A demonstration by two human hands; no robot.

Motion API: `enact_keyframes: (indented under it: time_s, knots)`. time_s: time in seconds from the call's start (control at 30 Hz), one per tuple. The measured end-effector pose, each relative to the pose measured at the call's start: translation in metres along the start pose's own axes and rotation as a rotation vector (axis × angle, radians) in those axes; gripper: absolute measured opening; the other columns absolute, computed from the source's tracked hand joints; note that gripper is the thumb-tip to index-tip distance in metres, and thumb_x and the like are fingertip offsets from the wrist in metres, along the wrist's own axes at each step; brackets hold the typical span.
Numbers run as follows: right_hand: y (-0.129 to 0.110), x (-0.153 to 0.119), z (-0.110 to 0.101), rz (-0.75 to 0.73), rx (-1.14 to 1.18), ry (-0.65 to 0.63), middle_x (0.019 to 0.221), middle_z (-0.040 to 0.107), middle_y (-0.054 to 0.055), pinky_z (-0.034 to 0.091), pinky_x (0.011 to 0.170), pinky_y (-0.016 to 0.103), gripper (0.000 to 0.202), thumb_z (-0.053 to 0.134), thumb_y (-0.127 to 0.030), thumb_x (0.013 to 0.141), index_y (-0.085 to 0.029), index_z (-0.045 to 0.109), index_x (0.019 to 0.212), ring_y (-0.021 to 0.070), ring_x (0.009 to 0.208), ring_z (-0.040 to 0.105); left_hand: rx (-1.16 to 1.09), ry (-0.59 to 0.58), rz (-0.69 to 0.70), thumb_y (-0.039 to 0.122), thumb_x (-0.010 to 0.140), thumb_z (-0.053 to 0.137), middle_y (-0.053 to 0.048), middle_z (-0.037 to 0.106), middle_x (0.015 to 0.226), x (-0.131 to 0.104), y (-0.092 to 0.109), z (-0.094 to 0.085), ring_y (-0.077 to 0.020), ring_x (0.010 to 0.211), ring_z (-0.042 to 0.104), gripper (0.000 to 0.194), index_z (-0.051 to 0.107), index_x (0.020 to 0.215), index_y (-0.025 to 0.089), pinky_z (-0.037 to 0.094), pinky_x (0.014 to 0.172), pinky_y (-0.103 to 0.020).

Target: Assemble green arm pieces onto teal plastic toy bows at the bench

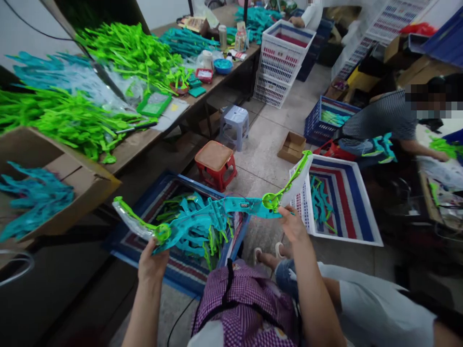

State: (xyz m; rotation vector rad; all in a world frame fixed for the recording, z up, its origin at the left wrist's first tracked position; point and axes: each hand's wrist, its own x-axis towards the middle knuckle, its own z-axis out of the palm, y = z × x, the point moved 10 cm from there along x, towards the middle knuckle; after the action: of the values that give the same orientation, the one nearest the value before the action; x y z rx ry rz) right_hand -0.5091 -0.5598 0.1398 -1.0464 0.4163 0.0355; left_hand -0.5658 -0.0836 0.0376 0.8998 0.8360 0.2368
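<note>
A toy bow (213, 212) with a teal middle and a bright green limb at each end stretches across the view between my hands. My left hand (154, 260) grips its left end, just below the round green joint. At the opposite joint, the fingers of my right hand (293, 225) are closed on the teal edge. Clear plastic film seems to hang along both green limbs. Under the bow stands a blue crate (126, 241) with a striped lining, holding more teal and green pieces, partly hidden by the bow.
Green parts (130, 53) are heaped on the long table (144, 144) at left, beside a cardboard box (90, 171) of teal pieces. A red stool (216, 166) and white crate (365, 212) stand on the floor. One person (383, 115) works at right; another sits close by my right arm.
</note>
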Motion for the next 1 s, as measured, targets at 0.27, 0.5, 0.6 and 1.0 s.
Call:
enact_keyframes:
  time_s: [0.27, 0.5, 0.6, 1.0]
  knots:
    - [-0.043, 0.072, 0.001, 0.019, 0.029, -0.054, 0.071, 0.073, -0.002, 0.053, 0.078, 0.033, 0.023, 0.084, -0.036, 0.053, -0.025, 0.069, 0.066, 0.0205, 0.084, 0.068, 0.014, -0.028, 0.062, 0.027, 0.075, 0.064, 0.0, 0.071, 0.084, 0.005, 0.008, 0.073, -0.0187, 0.11, 0.06, 0.01, 0.066, 0.083, 0.022, 0.04, 0.108, -0.033]
    - [-0.068, 0.151, -0.006, 0.076, 0.007, -0.156, 0.075, 0.074, -0.001, 0.053, 0.078, 0.033, 0.024, 0.084, -0.036, 0.055, -0.025, 0.071, 0.071, 0.0206, 0.085, 0.068, -0.053, 0.074, 0.016, 0.025, 0.079, 0.058, 0.0, 0.072, 0.081, 0.003, -0.019, 0.121, -0.0174, 0.095, 0.066, 0.011, 0.068, 0.08, 0.021, 0.045, 0.104, -0.034]
    - [-0.084, 0.194, -0.015, 0.094, -0.008, -0.196, 0.078, 0.074, 0.0, 0.052, 0.078, 0.032, 0.021, 0.083, -0.034, 0.057, -0.024, 0.071, 0.071, 0.02, 0.084, 0.068, -0.075, 0.11, 0.002, 0.022, 0.081, 0.056, 0.001, 0.073, 0.082, 0.006, -0.035, 0.152, -0.0151, 0.088, 0.067, 0.013, 0.069, 0.081, 0.021, 0.049, 0.098, -0.03]
    - [-0.177, 0.409, -0.075, 0.21, -0.075, -0.214, 0.078, 0.075, -0.001, 0.055, 0.069, 0.029, 0.022, 0.086, -0.035, 0.056, -0.025, 0.071, 0.069, 0.0158, 0.069, 0.068, -0.114, 0.16, -0.012, 0.017, 0.075, 0.067, -0.005, 0.074, 0.078, 0.031, -0.095, 0.35, -0.0163, 0.068, 0.069, 0.008, 0.07, 0.081, 0.012, 0.057, 0.065, -0.024]
